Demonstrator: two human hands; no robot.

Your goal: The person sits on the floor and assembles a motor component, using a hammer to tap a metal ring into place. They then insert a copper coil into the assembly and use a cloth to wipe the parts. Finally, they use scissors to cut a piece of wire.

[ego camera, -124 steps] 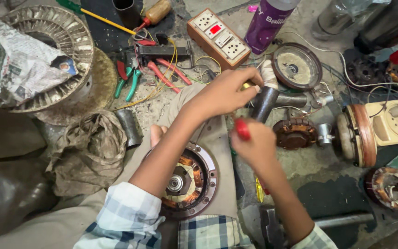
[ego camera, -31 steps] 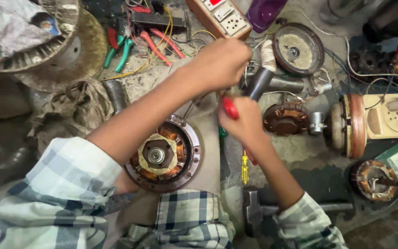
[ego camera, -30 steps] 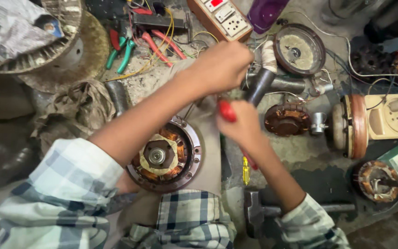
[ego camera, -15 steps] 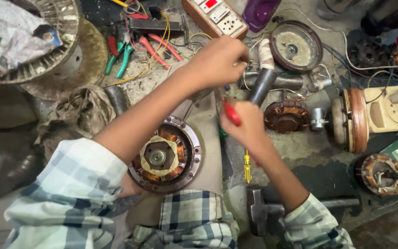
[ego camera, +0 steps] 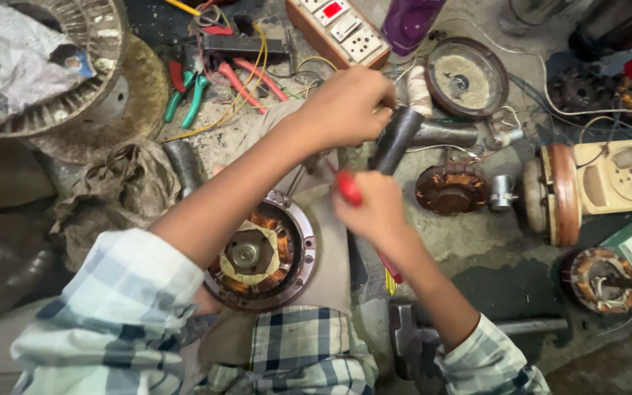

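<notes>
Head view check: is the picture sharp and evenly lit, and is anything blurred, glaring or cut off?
Head view: light is soft and even, with no strong glare; the left hand and right hand are slightly soft, the red-handled tool too; the motor stator reads clearly; the mesh guard is cut by the frame's top edge.

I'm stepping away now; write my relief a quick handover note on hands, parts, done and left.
Left hand: closed on the upper end of the dark cylindrical part.
Right hand: closed on the red-handled tool, held close beside that part.
Open motor stator, copper windings exposed, rests on the lap.
Hammer lies by the right forearm; pliers lie at top left.
Done: stator housing is open.
Left: cannot tell from this view.
</notes>
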